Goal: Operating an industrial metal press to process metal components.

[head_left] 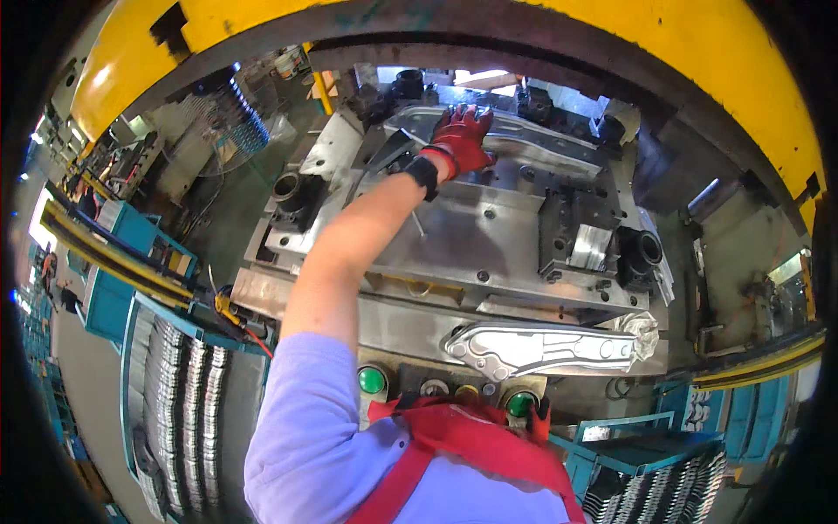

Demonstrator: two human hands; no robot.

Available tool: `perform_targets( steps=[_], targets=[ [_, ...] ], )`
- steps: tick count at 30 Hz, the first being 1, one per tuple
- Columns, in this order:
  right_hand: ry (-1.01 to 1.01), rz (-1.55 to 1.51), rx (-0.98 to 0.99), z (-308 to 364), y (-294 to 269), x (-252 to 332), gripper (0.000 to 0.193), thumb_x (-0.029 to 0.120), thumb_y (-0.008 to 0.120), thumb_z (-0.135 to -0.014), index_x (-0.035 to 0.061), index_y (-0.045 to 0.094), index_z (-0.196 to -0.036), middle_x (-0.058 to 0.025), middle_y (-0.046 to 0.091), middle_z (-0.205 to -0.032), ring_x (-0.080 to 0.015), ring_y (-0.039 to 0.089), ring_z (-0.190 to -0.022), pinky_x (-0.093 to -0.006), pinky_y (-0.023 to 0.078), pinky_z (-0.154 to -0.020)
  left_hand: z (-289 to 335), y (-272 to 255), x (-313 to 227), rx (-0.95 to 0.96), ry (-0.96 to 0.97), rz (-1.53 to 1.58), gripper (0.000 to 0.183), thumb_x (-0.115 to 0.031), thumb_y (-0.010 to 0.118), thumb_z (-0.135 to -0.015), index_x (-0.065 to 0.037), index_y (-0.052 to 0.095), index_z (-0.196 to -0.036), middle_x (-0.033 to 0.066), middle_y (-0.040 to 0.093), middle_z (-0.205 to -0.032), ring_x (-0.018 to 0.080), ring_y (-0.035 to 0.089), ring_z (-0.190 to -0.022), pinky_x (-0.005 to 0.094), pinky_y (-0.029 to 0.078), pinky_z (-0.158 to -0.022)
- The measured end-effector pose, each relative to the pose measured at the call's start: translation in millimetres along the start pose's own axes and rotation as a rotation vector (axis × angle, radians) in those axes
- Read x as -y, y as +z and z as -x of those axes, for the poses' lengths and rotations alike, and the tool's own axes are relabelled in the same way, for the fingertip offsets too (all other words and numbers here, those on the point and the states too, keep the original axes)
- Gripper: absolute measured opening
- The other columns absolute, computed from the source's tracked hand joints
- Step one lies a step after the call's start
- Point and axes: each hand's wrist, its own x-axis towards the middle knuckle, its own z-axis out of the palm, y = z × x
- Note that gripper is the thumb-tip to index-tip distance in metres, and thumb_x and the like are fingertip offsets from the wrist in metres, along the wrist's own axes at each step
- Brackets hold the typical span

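My left hand [463, 141], in a red glove with dark fingertips, reaches across the press die [463, 231]. Its fingers are spread over a long stamped metal part [546, 150] lying at the far side of the die; the hand covers some of that part. A second stamped panel [541, 349], shiny and pierced with holes, rests on the near ledge. Low in the picture, my right hand [540, 424] shows only a little of its red glove beside the right green button [521, 403]. My red apron and body hide most of it, so its grip is unclear.
Guide posts [292, 192] rise from the die corners, and the yellow press frame [698, 44] arches overhead. Another green button [372, 379] sits on the left of the panel. Racks of stamped parts [188, 410] stand left and right [655, 489]. Crumpled wrap [643, 334] lies by the near panel.
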Motion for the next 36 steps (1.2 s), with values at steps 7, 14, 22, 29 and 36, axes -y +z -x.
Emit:
perform_targets(
  steps=[7,14,22,29,36],
  targets=[
    [0.127,0.14,-0.203,40,15,35,0.062,0.021,0.066,-0.08,0.0001,0.037,-0.131,-0.0121,0.049,-0.121,-0.0213,0.046,-0.108,-0.0332,0.038,-0.09,-78,24,23,0.287,0.007,-0.022,0.101,-0.072,0.063,-0.053,-0.011,0.042,-0.13,0.0199,0.042,-0.13,0.0361,0.038,-0.123,0.0452,0.025,-0.104],
    [-0.063,0.369,-0.203,44,3,58,0.053,0.019,0.064,-0.081,-0.0004,0.043,-0.126,-0.012,0.055,-0.115,-0.0203,0.051,-0.102,-0.0313,0.04,-0.087,-49,-29,15,-0.008,0.062,0.146,0.08,-0.066,0.067,-0.054,-0.003,0.059,-0.103,0.0181,0.063,-0.091,0.032,0.061,-0.085,0.0396,0.047,-0.076],
    [-0.402,0.101,-0.142,8,18,215,0.048,0.014,0.061,-0.084,-0.0026,0.044,-0.125,-0.0147,0.049,-0.125,-0.0232,0.044,-0.116,-0.0336,0.034,-0.099,150,-80,30,-0.33,0.162,0.106,0.093,-0.055,0.075,-0.05,-0.011,0.045,-0.126,0.0169,0.051,-0.111,0.0351,0.047,-0.106,0.047,0.034,-0.093],
    [-0.968,1.379,0.386,-39,60,286,0.099,0.031,0.08,-0.052,0.0003,0.032,-0.132,-0.0191,0.032,-0.137,-0.035,0.027,-0.128,-0.049,0.017,-0.107,329,-76,41,-0.059,-0.035,0.098,0.099,-0.04,0.079,-0.044,-0.01,0.04,-0.131,0.0177,0.045,-0.121,0.039,0.039,-0.113,0.0497,0.025,-0.101],
    [-1.102,1.457,0.446,-67,56,273,0.117,0.032,0.084,-0.036,0.0024,0.027,-0.134,-0.0203,0.031,-0.134,-0.0369,0.029,-0.124,-0.0513,0.019,-0.107,397,12,78,0.24,-0.285,0.174,0.1,-0.034,0.08,-0.047,-0.013,0.035,-0.133,0.0145,0.044,-0.126,0.0293,0.037,-0.123,0.0491,0.015,-0.109]
  ],
)
